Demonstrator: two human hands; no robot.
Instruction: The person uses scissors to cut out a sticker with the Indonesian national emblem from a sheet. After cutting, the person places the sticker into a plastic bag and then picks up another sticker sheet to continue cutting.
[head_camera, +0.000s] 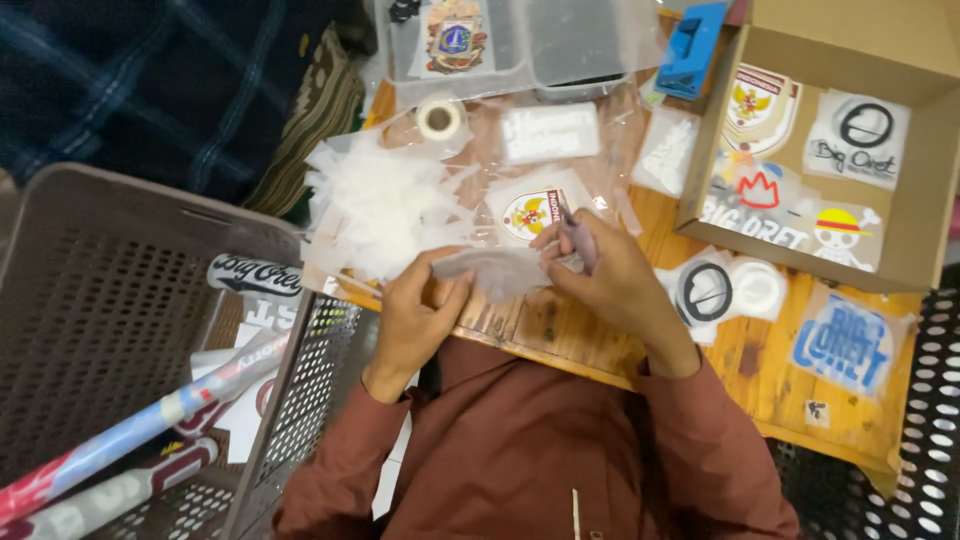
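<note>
My left hand pinches the left edge of a small translucent film sheet held over the near edge of a wooden table. My right hand grips a slim purple tool like a pen, its tip down on the sheet's right end. Just beyond the hands lies a shield-shaped emblem sticker in clear film. Both sleeves are dark red.
A heap of peeled white film scraps lies at left, a tape roll behind it. An open cardboard box with printed transfers stands at right. A brown plastic basket holds rolled sheets at lower left. A blue tool lies at the back.
</note>
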